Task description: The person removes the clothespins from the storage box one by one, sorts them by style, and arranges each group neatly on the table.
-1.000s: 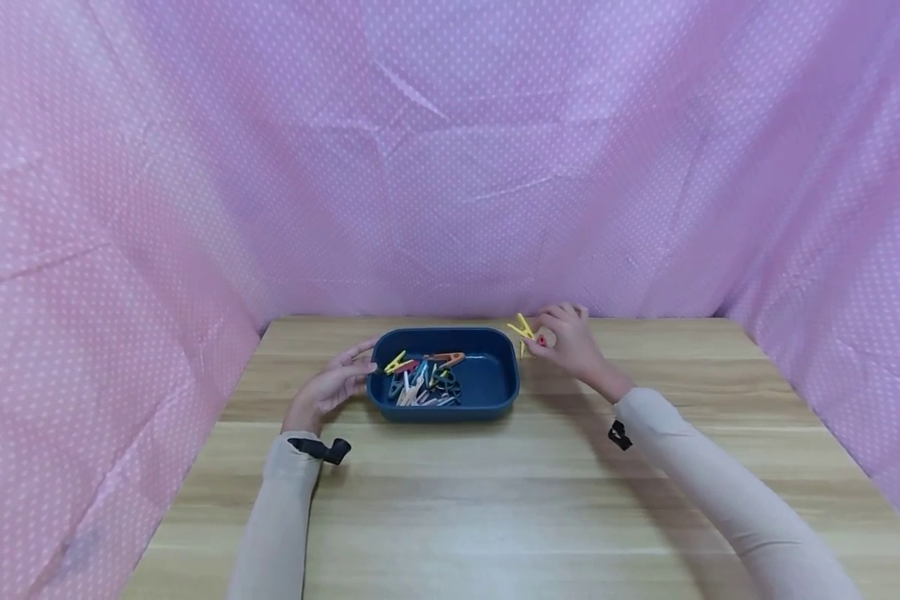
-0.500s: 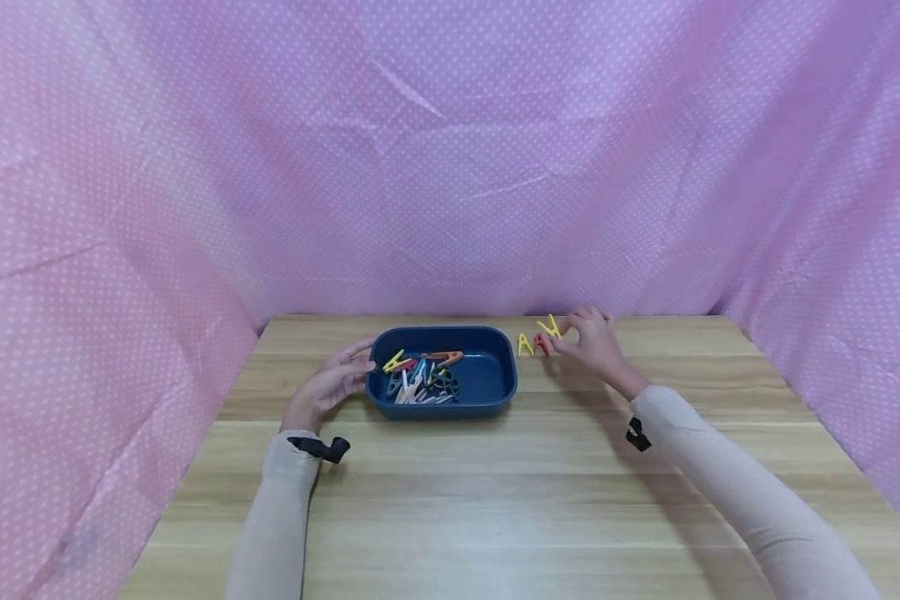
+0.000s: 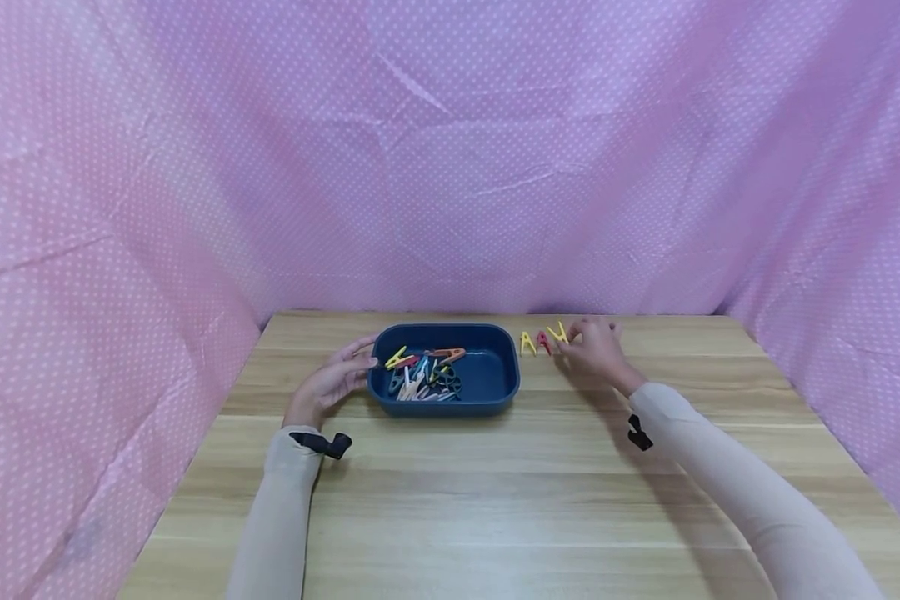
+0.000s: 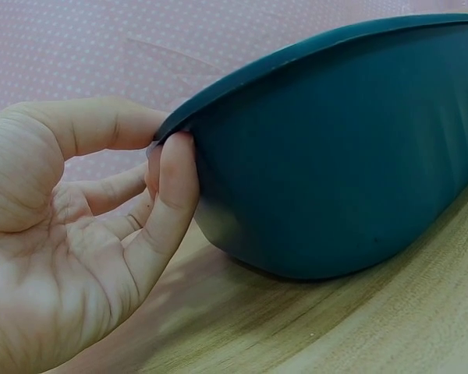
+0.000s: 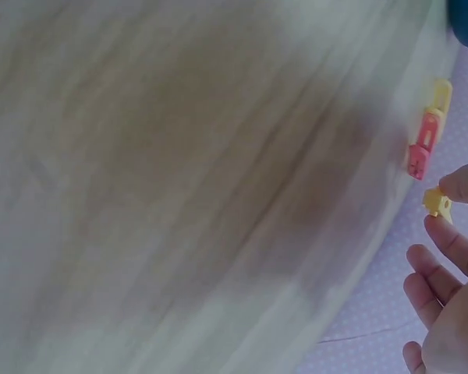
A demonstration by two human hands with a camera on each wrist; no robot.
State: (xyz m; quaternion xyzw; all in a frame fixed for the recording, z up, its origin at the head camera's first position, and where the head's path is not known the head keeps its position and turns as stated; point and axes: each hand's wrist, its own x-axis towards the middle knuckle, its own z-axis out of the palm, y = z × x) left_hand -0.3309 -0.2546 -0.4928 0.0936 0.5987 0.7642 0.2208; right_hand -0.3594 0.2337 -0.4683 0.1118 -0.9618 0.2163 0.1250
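In the head view my left hand (image 3: 333,385) pinches the rim of a dark blue plastic bin (image 3: 450,410) at its left end. The left wrist view has the thumb at the rim (image 4: 296,56) and fingers against the outer wall. Several clothespins lie in the bin, among them a yellow one (image 3: 397,360) and an orange one (image 3: 450,355). My right hand (image 3: 600,350) pinches a yellow clothespin (image 5: 435,202) between thumb and forefinger, its two prongs pointing up. Just left of it, a red clothespin (image 3: 543,340) and another yellow clothespin (image 3: 526,337) stand on the table.
The bin stands on a wood-grain table (image 3: 495,500), close to its back edge. Pink dotted cloth (image 3: 450,208) hangs behind and on both sides. A black camera mount sits on each wrist.
My right hand has moved right with its yellow clothespin, past the red one, and then lower toward the table. The standing yellow and red clothespins have come into fuller view. The left hand stays put.
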